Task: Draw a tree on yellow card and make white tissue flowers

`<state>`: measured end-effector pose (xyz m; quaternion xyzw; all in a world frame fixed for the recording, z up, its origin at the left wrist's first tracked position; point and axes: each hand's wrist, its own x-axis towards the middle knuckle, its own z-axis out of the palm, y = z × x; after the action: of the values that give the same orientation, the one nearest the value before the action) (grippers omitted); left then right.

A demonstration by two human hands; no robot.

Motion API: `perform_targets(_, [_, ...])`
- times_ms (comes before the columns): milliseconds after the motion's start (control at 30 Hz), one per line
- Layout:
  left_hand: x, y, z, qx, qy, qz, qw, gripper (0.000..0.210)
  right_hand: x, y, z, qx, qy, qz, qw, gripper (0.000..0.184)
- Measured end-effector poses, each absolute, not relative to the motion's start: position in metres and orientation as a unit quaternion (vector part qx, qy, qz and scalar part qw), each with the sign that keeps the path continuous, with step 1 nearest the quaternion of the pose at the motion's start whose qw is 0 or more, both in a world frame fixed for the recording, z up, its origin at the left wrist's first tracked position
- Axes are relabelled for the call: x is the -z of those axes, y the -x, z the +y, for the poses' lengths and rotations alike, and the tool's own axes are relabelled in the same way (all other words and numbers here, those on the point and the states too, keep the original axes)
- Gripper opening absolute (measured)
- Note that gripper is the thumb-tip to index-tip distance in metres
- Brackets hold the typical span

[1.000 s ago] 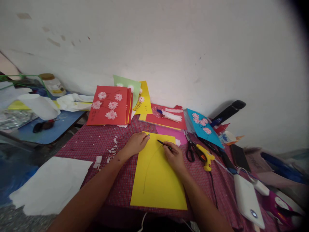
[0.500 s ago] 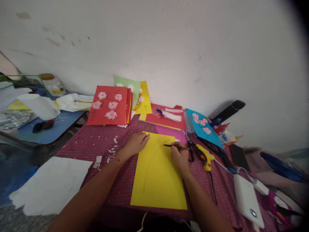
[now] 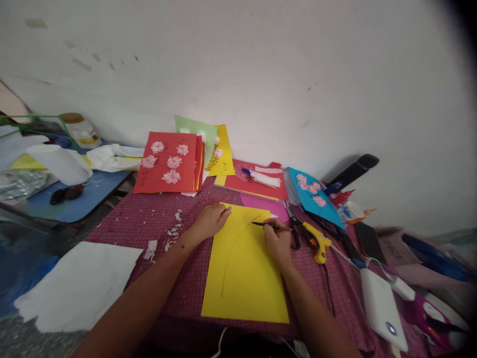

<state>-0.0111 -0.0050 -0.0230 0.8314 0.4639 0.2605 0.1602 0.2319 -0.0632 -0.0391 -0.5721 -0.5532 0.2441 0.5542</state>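
Observation:
A sheet of yellow paper (image 3: 246, 278) lies upright before me on the checked cloth, with one thin dark curved line running from its lower left up to the upper right. My right hand (image 3: 278, 244) rests on the paper's right side, fingers closed round a dark brush pen (image 3: 274, 226). The pen's tip points left and sits at the upper part of the line. At the top left corner of the sheet is my left hand (image 3: 211, 221), its fingers pressed together. A small blue-grey bit shows at its fingertips, too small to name.
Red card (image 3: 166, 164) with pink paper flowers leans at the back, a blue flower card (image 3: 315, 196) at right. Scissors (image 3: 296, 231) and a yellow glue gun (image 3: 316, 242) lie right of the sheet. Paper scraps (image 3: 173, 232) and white paper (image 3: 82, 283) are at left, a white power bank (image 3: 383, 308) at right.

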Motion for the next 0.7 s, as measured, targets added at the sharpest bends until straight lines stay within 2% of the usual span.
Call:
perform_targets(367, [0.0216,0.0105,-0.0053,-0.251,-0.832,0.469,0.156,0.034,0.0348,-0.2287,-0.0640,-0.275,0.597,-0.519,0.547,0.012])
perform_targets(700, [0.0242,0.0110,-0.0051,-0.262,-0.832,0.464,0.155,0.034,0.0368,-0.2294,-0.0642,-0.257,0.591,-0.546,0.536,0.015])
